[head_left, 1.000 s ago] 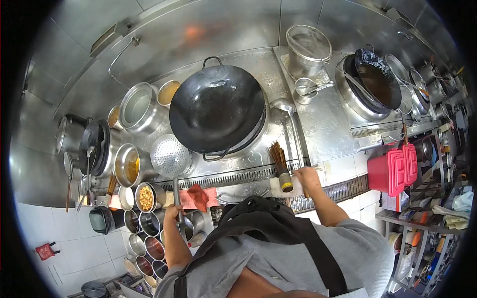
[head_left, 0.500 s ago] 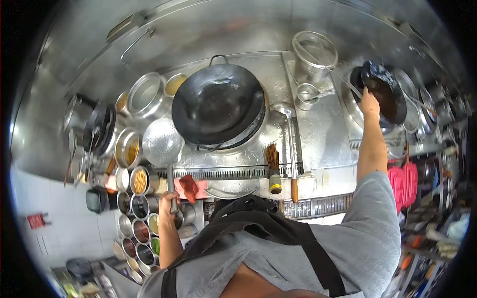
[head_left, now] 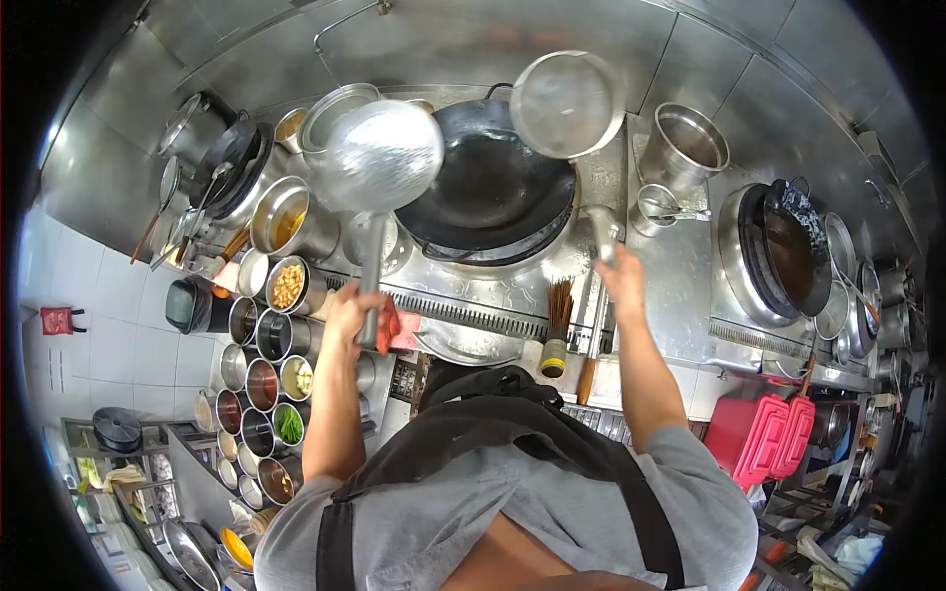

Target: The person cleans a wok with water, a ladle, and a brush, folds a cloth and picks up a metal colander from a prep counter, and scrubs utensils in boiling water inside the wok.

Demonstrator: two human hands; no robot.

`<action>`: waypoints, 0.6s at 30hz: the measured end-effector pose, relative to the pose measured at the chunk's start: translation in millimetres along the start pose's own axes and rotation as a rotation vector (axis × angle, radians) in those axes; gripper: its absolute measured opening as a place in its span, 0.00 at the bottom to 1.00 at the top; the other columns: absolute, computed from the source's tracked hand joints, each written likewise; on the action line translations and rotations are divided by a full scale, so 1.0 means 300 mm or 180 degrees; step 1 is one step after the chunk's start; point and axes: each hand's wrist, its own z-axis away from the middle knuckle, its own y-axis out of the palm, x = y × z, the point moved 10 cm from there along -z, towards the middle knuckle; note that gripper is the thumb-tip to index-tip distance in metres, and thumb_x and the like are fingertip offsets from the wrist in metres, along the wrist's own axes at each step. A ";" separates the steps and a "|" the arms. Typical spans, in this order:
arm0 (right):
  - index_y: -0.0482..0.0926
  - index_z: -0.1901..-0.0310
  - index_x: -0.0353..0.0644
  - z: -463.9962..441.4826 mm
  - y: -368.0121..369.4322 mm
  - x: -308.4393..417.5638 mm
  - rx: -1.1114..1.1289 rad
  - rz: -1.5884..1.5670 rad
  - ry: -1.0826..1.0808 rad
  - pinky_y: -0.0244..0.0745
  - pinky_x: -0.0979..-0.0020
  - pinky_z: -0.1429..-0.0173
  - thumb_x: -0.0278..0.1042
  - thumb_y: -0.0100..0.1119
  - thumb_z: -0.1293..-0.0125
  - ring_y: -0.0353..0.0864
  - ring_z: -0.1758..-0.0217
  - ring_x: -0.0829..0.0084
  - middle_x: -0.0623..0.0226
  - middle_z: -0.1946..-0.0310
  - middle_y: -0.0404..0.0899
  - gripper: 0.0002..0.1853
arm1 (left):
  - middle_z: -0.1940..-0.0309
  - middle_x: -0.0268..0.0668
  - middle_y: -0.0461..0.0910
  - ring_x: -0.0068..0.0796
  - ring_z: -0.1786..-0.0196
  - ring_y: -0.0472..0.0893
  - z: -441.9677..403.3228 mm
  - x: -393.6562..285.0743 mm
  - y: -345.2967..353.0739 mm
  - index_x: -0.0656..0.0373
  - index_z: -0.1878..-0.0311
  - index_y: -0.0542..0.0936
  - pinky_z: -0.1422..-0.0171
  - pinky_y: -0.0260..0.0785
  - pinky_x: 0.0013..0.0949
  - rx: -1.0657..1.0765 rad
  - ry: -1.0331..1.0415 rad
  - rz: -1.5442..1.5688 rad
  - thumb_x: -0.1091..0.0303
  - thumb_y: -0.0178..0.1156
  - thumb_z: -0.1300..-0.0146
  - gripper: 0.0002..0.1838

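Note:
My left hand [head_left: 353, 317] is closed around the handle of a broad metal perforated skimmer [head_left: 384, 158], raised over the left rim of the black wok [head_left: 483, 182]. My right hand [head_left: 623, 281] is closed on the handle of a round fine-mesh strainer [head_left: 568, 103], held above the wok's right back rim; part of that handle is hard to make out. Under my right hand lies a long wok spatula [head_left: 585, 379] with a wooden grip. Beside it stands a bamboo wok brush [head_left: 558, 320]. The wok sits on the burner with a dark, shiny inside.
Metal tubs of ingredients, one with peanuts [head_left: 288, 284], line the left. A steel pot [head_left: 690, 143] and a small cup [head_left: 654, 209] stand right of the burner. Further right is a second wok [head_left: 796, 246] with brown liquid. Pink bins [head_left: 749, 438] stand below.
The mesh strainer has come off the steel pot and moved left over the wok, with my right hand drawn in from the far right. The skimmer has risen toward the wok. My view has shifted.

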 end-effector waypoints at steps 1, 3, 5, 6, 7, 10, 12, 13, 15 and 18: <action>0.79 0.59 0.35 0.024 0.055 0.063 0.0537 -0.0481 0.0439 0.73 0.65 0.66 0.31 0.60 0.53 0.80 0.73 0.60 0.50 0.74 0.80 0.17 | 0.79 0.37 0.74 0.26 0.81 0.73 -0.026 -0.007 0.054 0.67 0.65 0.73 0.78 0.65 0.27 0.0018 -0.0112 0.0124 0.76 0.59 0.52 0.10; 0.79 0.62 0.34 0.074 0.196 0.131 0.1275 -0.1021 0.0855 0.70 0.69 0.71 0.33 0.62 0.53 0.77 0.79 0.69 0.58 0.80 0.77 0.16 | 0.79 0.37 0.74 0.27 0.81 0.73 -0.115 0.000 0.179 0.67 0.67 0.74 0.79 0.64 0.28 0.0289 -0.0289 0.0347 0.76 0.59 0.51 0.08; 0.79 0.64 0.33 0.122 0.346 0.128 0.1562 -0.1181 0.0904 0.66 0.72 0.76 0.34 0.64 0.53 0.73 0.82 0.74 0.64 0.84 0.75 0.15 | 0.79 0.38 0.74 0.26 0.81 0.73 -0.232 0.050 0.311 0.67 0.68 0.74 0.79 0.65 0.28 0.0764 -0.0523 0.0454 0.75 0.59 0.48 0.06; 0.79 0.65 0.34 0.152 0.392 0.140 0.1644 -0.1286 0.0984 0.65 0.73 0.77 0.33 0.63 0.51 0.73 0.81 0.76 0.65 0.84 0.75 0.14 | 0.79 0.38 0.74 0.25 0.80 0.74 -0.272 0.073 0.376 0.66 0.68 0.74 0.79 0.66 0.27 0.0986 -0.0697 0.0458 0.74 0.58 0.46 0.06; 0.79 0.63 0.33 0.201 0.441 0.134 0.1837 -0.1767 0.1398 0.69 0.75 0.75 0.39 0.64 0.46 0.76 0.81 0.75 0.67 0.79 0.78 0.16 | 0.81 0.40 0.74 0.28 0.81 0.74 -0.318 0.098 0.421 0.67 0.69 0.74 0.80 0.65 0.29 0.0990 -0.0862 0.0559 0.75 0.59 0.46 0.05; 0.79 0.57 0.34 0.278 0.369 0.208 0.1534 -0.2651 0.1987 0.70 0.78 0.73 0.46 0.61 0.41 0.77 0.78 0.76 0.66 0.72 0.79 0.20 | 0.83 0.41 0.74 0.32 0.81 0.75 -0.333 0.096 0.502 0.68 0.70 0.74 0.80 0.64 0.31 0.0813 -0.0869 0.0501 0.75 0.59 0.46 0.05; 0.77 0.49 0.36 0.330 0.269 0.057 0.0845 -0.2309 0.1811 0.73 0.77 0.69 0.50 0.59 0.39 0.79 0.72 0.76 0.67 0.65 0.80 0.25 | 0.81 0.41 0.75 0.33 0.82 0.75 -0.330 0.110 0.519 0.67 0.67 0.75 0.81 0.64 0.32 0.0929 -0.0867 0.0319 0.71 0.56 0.42 0.07; 0.77 0.50 0.35 0.365 0.161 0.028 0.0456 -0.1933 0.1571 0.75 0.71 0.65 0.50 0.61 0.40 0.81 0.70 0.66 0.61 0.63 0.81 0.25 | 0.80 0.40 0.75 0.33 0.82 0.76 -0.288 0.092 0.523 0.66 0.66 0.74 0.79 0.65 0.33 0.0938 -0.0857 0.0041 0.68 0.54 0.40 0.09; 0.76 0.56 0.36 0.518 0.083 -0.167 0.0348 0.0535 0.1150 0.73 0.56 0.60 0.38 0.64 0.48 0.79 0.66 0.48 0.46 0.69 0.79 0.20 | 0.74 0.39 0.78 0.32 0.74 0.80 -0.248 0.122 0.520 0.65 0.60 0.75 0.74 0.69 0.33 0.1148 -0.0923 -0.0480 0.55 0.51 0.36 0.19; 0.72 0.56 0.36 0.667 0.100 -0.231 0.0874 0.1231 0.1486 0.74 0.54 0.53 0.37 0.63 0.48 0.77 0.56 0.48 0.48 0.61 0.76 0.20 | 0.68 0.40 0.79 0.31 0.67 0.81 -0.168 0.080 0.465 0.66 0.53 0.75 0.69 0.71 0.30 0.0844 -0.0128 -0.1348 0.51 0.56 0.40 0.24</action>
